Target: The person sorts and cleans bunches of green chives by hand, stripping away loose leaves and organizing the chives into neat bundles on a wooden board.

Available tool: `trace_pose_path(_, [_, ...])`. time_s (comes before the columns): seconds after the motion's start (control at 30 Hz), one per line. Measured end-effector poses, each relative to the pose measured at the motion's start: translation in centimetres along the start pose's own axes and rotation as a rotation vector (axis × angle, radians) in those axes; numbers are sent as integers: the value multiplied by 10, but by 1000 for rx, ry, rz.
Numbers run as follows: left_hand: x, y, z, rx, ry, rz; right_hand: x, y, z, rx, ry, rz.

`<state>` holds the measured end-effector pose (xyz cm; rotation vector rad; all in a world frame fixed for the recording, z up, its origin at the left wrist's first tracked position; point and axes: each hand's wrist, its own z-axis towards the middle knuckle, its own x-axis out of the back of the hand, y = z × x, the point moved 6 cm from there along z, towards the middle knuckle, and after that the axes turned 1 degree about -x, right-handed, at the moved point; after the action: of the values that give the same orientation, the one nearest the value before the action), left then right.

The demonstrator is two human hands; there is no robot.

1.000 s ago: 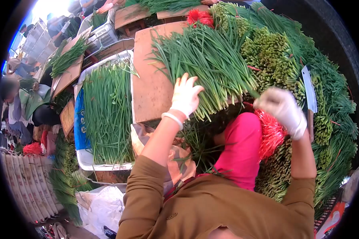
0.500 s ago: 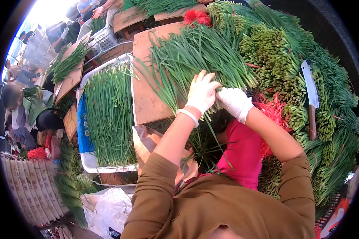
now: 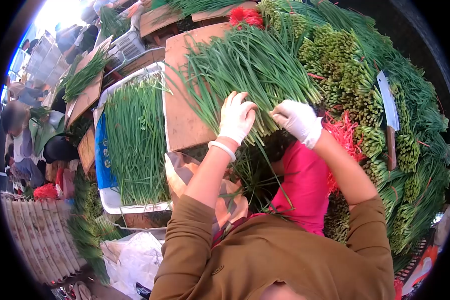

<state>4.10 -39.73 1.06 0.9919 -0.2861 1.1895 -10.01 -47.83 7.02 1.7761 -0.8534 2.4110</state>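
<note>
Long green stalks (image 3: 255, 70) lie spread over a brown board (image 3: 185, 117), their pale cut ends toward the lower right. My left hand (image 3: 236, 118), in a white glove with a white band at the wrist, rests on the stalks near the board's front edge, fingers spread. Just right of it, my right hand (image 3: 297, 120), also gloved, is over the cut ends with its fingers bent together in a pinch. Whatever is between those fingertips is too small to tell. A few loose stalks hang down below the hands.
Left stands a white crate (image 3: 112, 202) of green stalks. Tied bundles (image 3: 335, 65) are piled at the right, with a knife (image 3: 389, 107) on them and red strings (image 3: 344, 135) beside my right arm. Another red tuft (image 3: 246, 17) is behind the board. People (image 3: 20, 130) are far left.
My right hand came in from the right to the stalk ends beside my left hand, then drew slightly back right. My left hand moved right, then back left.
</note>
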Motion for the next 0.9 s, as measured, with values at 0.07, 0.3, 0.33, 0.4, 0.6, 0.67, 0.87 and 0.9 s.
trace_pose_path(0.07, [3,-1,-3,28,3,0,-15,-1,9,-24,7,44])
trace_pose_path(0.3, [6,-9,-17,104,5,5,-52,12,47,-78,-96,-83])
trace_pose_path(0.33, [7,-9,-16,105,15,10,-54,7,46,-67,-168,-91])
trace_pose_path(0.4, [13,-15,-15,124,67,-9,-48,-15,33,-53,-313,-115])
trace_pose_path(0.6, [31,-38,-19,226,173,-69,8,5,-15,-119,-258,-134])
trace_pose_path(0.67, [34,-40,-21,276,160,-77,25,20,-11,-161,-236,-111])
trace_pose_path(0.87, [37,-31,-29,303,127,-142,-24,-19,37,-196,-439,-297])
trace_pose_path(0.9, [40,-29,-30,311,108,-139,-37,-12,44,-220,-460,-295])
